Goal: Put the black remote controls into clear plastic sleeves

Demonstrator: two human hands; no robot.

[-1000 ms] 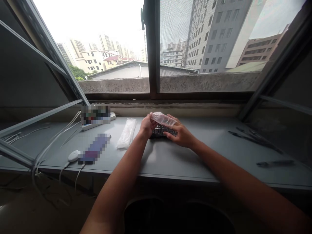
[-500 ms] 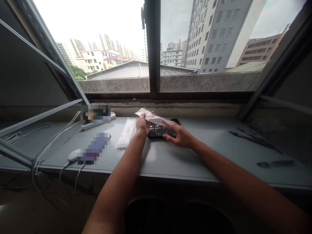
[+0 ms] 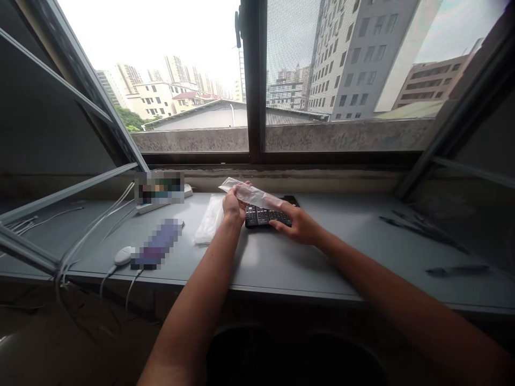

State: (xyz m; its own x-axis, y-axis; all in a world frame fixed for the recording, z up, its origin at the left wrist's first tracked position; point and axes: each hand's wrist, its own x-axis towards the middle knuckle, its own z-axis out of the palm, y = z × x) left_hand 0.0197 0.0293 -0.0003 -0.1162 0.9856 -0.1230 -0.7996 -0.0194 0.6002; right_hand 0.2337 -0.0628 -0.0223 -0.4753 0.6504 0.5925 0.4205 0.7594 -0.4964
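In the head view, the left hand [image 3: 234, 205] pinches one end of a clear, crinkled plastic sleeve [image 3: 250, 194], held above a black remote control with rows of pale buttons [image 3: 266, 216] lying on the grey metal window ledge [image 3: 281, 257]. The right hand [image 3: 301, 225] grips the remote's near edge; its fingertips are hidden beneath the sleeve. Another clear plastic bag [image 3: 210, 219] lies just left.

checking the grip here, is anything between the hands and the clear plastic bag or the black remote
Nothing visible: the left hand pinches the clear plastic bag directly, and the right hand rests on the black remote.
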